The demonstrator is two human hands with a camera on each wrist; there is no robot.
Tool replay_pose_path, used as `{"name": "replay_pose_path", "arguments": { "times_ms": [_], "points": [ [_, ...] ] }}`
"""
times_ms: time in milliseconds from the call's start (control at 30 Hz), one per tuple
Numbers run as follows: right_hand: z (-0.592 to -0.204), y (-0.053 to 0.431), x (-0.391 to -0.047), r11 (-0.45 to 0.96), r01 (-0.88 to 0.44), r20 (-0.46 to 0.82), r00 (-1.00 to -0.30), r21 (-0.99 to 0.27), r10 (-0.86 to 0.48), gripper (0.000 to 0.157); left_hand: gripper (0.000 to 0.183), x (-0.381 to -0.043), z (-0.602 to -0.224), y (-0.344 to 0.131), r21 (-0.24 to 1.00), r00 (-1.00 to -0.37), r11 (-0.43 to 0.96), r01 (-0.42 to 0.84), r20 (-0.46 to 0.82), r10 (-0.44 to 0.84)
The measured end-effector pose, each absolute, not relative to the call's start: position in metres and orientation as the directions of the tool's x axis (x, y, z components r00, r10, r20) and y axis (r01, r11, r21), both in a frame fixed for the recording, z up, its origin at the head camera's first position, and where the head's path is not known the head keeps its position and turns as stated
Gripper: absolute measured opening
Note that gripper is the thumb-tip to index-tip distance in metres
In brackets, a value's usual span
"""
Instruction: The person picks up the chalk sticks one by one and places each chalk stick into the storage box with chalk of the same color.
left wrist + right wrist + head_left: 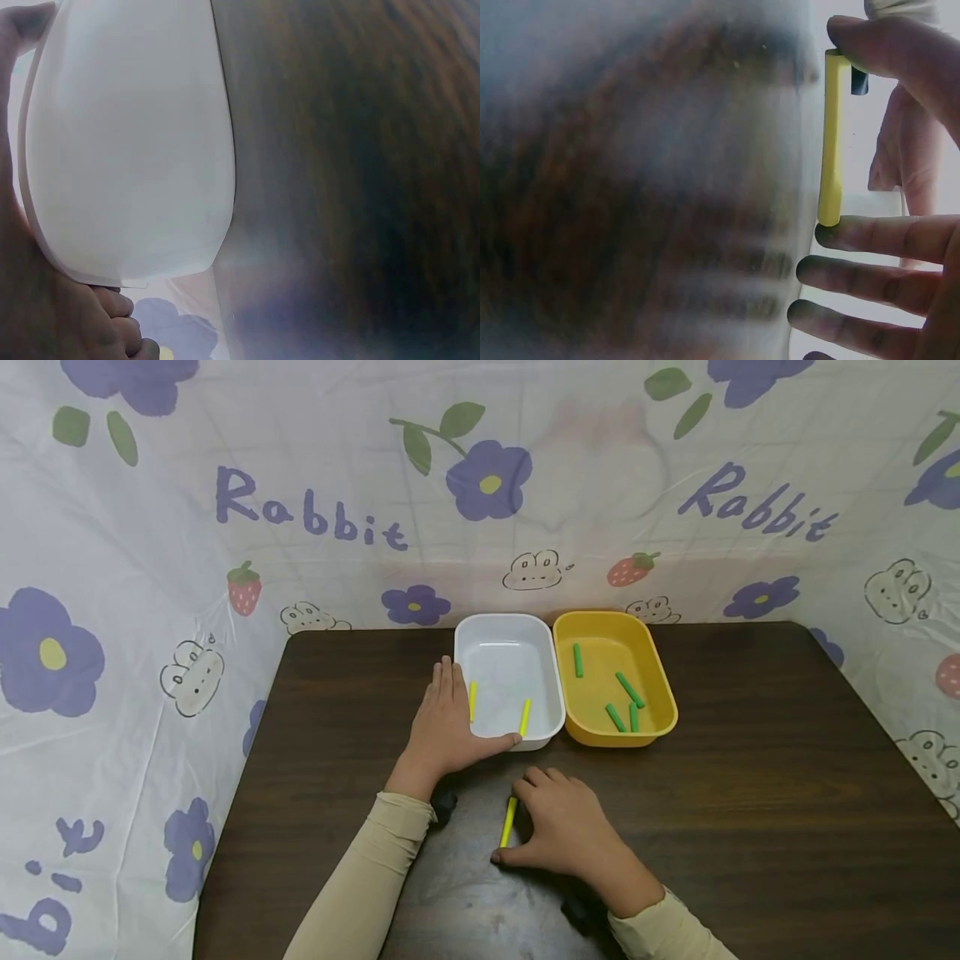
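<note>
My right hand (566, 827) pinches a slim yellow stick (508, 822) lengthwise, thumb at the near end and index finger at the far end, close to the dark tabletop. In the right wrist view the same yellow stick (830, 142) spans from thumb to index finger, the other fingers spread. The left hand (446, 727) rests against the near left corner of a white tub (498, 627). Its straight fingers lie along the left side and its thumb touches the front rim. Two other yellow sticks (525, 717) are inside that tub.
Touching the white tub's right side is a yellow tub (663, 727) with several green sticks (630, 690) inside. Both stand at the back of the dark wooden table (765, 827), against a printed cloth (315, 427) that hangs behind and at the sides.
</note>
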State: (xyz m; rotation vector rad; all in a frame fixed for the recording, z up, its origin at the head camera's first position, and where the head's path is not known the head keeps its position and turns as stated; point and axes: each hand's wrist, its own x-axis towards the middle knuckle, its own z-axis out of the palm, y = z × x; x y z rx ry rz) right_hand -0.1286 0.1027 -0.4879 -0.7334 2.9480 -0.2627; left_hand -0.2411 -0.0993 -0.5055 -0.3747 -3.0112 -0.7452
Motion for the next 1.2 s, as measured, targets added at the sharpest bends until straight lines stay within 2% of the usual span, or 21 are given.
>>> {"name": "replay_pose_path", "arguments": {
  "times_ms": [600, 1000, 1200],
  "points": [
    [-0.467, 0.122, -0.129, 0.825, -0.507, 0.155, -0.862, -0.249, -0.483, 0.077, 0.149, -0.239, -0.503, -0.099, 0.465, -0.972, 0.855, 0.232, 0.080, 0.220],
    [-0.442, 0.137, -0.142, 0.782, -0.552, 0.282, -0.830, -0.288, -0.482, 0.081, 0.149, -0.242, -0.508, -0.099, 0.461, -0.972, 0.856, 0.235, 0.089, 0.219],
    [-0.432, 0.143, -0.152, 0.789, -0.532, 0.305, -0.841, -0.308, -0.447, 0.080, 0.149, -0.243, -0.507, -0.099, 0.462, -0.970, 0.853, 0.242, 0.098, 0.223]
  ]
}}
